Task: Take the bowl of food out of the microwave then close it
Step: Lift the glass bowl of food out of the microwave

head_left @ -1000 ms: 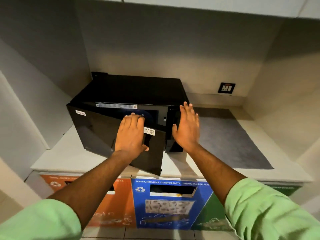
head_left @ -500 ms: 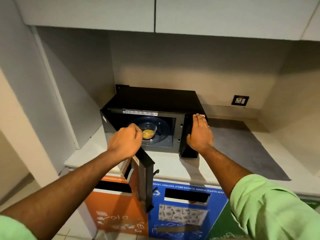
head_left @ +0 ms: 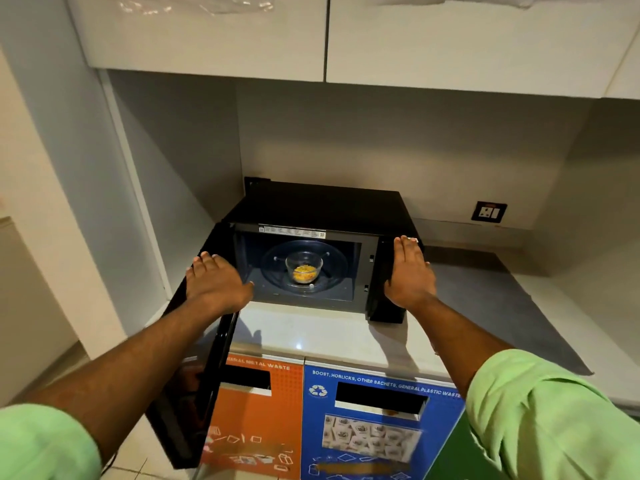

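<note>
A black microwave (head_left: 325, 206) stands on the white counter with its door (head_left: 194, 368) swung wide open to the left. Inside, a clear glass bowl (head_left: 304, 268) of yellow food sits in the middle of the round glass turntable (head_left: 332, 271). My left hand (head_left: 216, 285) lies flat on the top edge of the open door, fingers together. My right hand (head_left: 408, 271) rests flat against the microwave's right front panel, holding nothing.
A grey mat (head_left: 512, 306) covers the counter (head_left: 311, 334) right of the microwave. White cabinets (head_left: 450, 39) hang overhead. A wall socket (head_left: 489, 212) is at the back right. Orange (head_left: 256, 420) and blue (head_left: 374, 427) waste bins stand below the counter.
The door has swung from nearly closed to wide open, pushed by my left hand. The bowl inside has come into view. My right hand stayed on the microwave's right front.
</note>
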### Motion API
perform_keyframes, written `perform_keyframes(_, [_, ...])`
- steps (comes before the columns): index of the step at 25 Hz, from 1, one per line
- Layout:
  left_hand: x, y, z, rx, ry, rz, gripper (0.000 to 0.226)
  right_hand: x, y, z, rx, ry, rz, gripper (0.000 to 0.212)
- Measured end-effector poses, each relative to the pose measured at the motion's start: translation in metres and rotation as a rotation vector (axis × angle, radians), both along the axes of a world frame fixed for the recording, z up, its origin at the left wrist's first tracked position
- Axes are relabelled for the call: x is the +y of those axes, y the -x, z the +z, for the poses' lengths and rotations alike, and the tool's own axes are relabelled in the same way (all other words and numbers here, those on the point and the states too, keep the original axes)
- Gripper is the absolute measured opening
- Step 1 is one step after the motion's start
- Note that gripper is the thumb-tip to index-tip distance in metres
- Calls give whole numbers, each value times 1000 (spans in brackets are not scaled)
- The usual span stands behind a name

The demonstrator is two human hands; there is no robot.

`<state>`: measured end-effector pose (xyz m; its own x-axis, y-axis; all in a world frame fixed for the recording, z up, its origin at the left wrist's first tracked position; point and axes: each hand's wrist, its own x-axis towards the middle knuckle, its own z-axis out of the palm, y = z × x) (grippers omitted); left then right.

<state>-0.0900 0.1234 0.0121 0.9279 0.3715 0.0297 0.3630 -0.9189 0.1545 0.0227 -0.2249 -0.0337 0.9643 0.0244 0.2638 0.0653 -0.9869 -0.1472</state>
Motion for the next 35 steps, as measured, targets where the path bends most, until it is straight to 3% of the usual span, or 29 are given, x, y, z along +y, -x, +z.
perform_keyframes(12, [44,15,-39,-206,-258,-62,93,-7,-4,-2,32,75,15,114])
perform_keyframes(19, [43,13,-48,-278,-233,-194,83,2,-1,4,66,53,11,112])
perform_keyframes(27, [-4,-37,-87,-245,29,-250,80,45,15,-40,-167,-36,104,96])
perform_keyframes(29, [-16,-59,-98,-226,124,-254,80,60,11,-59,-149,-125,158,91])
perform_keyframes(35, [-31,-131,-133,-160,666,-148,72,108,-33,-107,55,-547,253,70])
